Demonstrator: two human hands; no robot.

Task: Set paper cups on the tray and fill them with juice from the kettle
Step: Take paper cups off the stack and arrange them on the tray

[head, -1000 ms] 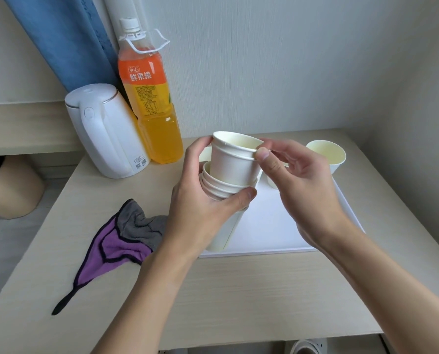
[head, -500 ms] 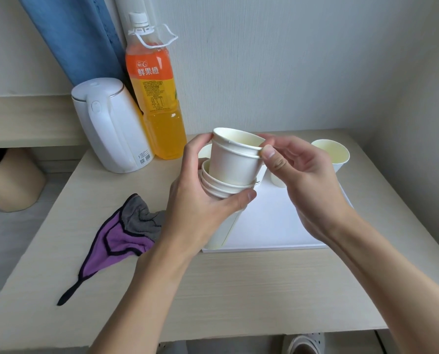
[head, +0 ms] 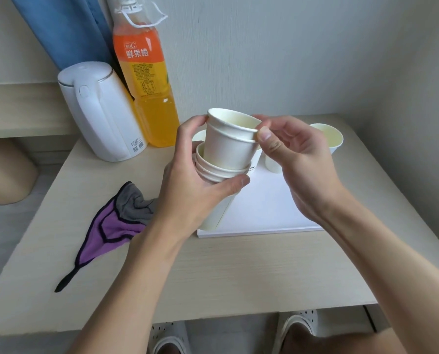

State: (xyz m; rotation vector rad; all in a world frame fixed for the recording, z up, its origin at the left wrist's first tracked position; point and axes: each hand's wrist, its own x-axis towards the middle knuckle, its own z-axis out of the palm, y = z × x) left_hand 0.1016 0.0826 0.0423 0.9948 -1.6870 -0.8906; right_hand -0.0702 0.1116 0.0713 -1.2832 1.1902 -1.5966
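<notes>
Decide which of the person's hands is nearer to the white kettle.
Left. The left hand grips the cup stack just right of the kettle; the right hand pinches the top cup at its rim, farther right, over the tray.

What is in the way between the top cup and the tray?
Nothing visible. The right hand pinches the top cup, the left hand holds the stack, and the tray is bare up front; other cups stand at its far side.
</notes>
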